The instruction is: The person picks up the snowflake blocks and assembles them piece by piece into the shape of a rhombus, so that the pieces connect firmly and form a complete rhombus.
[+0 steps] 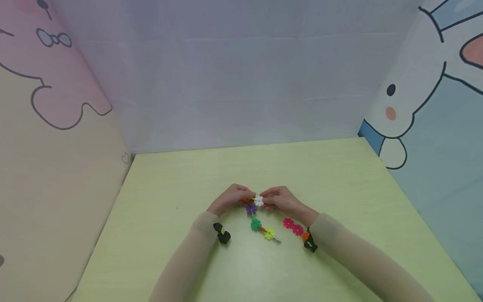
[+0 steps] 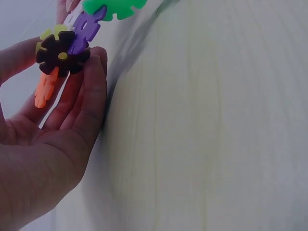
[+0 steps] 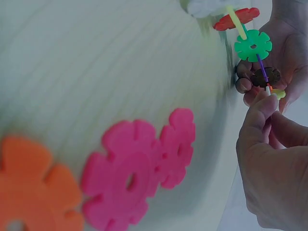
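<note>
My two hands meet over the green table [image 1: 339,176]. The left hand [image 1: 243,197] pinches the upper end of a chain of plastic flower pieces: a dark piece [image 2: 62,55], an orange one [image 2: 45,89], purple [image 2: 85,26] and green [image 2: 113,7]. The chain [image 1: 255,225] trails toward me through purple, green and yellow pieces. The right hand [image 1: 267,198] pinches a white flower piece [image 1: 258,200] against that same end; its fingertips [image 3: 267,103] close on the thin edge beside the dark piece [image 3: 266,76].
Two joined pink flower pieces [image 1: 293,226] and an orange one [image 1: 305,237] lie loose on the table by my right wrist, large and blurred in the right wrist view as pink pieces [image 3: 139,173]. Cartoon-printed walls enclose the table on three sides.
</note>
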Tool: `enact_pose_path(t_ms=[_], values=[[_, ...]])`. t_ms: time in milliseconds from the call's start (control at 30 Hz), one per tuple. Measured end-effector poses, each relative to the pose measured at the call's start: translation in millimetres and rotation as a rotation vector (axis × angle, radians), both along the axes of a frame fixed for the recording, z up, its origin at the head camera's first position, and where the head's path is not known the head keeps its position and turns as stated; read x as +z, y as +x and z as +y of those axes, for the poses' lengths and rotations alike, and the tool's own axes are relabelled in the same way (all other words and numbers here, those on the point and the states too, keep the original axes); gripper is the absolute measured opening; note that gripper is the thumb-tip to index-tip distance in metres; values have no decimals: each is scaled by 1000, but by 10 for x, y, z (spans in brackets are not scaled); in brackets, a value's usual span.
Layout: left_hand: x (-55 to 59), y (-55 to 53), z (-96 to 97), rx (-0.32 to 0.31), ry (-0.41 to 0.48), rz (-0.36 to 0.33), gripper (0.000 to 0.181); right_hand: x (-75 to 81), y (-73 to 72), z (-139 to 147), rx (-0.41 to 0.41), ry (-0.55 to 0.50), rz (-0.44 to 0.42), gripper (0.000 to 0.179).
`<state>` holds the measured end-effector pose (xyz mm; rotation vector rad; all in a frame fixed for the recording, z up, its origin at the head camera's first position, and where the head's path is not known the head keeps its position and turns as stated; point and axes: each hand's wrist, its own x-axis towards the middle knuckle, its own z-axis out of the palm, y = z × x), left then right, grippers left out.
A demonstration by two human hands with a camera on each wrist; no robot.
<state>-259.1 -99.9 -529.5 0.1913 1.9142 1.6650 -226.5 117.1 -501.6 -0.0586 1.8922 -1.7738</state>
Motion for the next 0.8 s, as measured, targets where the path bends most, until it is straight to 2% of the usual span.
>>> enact_pose_path(t_ms=[267, 500, 633, 800], values=[[86, -26, -50, -82, -125, 81, 20, 4, -22, -84, -8, -1, -13, 20], [67, -36, -63, -89, -128, 86, 19, 17, -31, -51, 8, 30, 12, 23], [44, -38, -94, -87, -128, 94, 19, 22, -44, 56, 11, 112, 67, 26], [18, -45, -162, -69, -118, 99, 19, -20, -70, 253, 69, 314, 194, 23]])
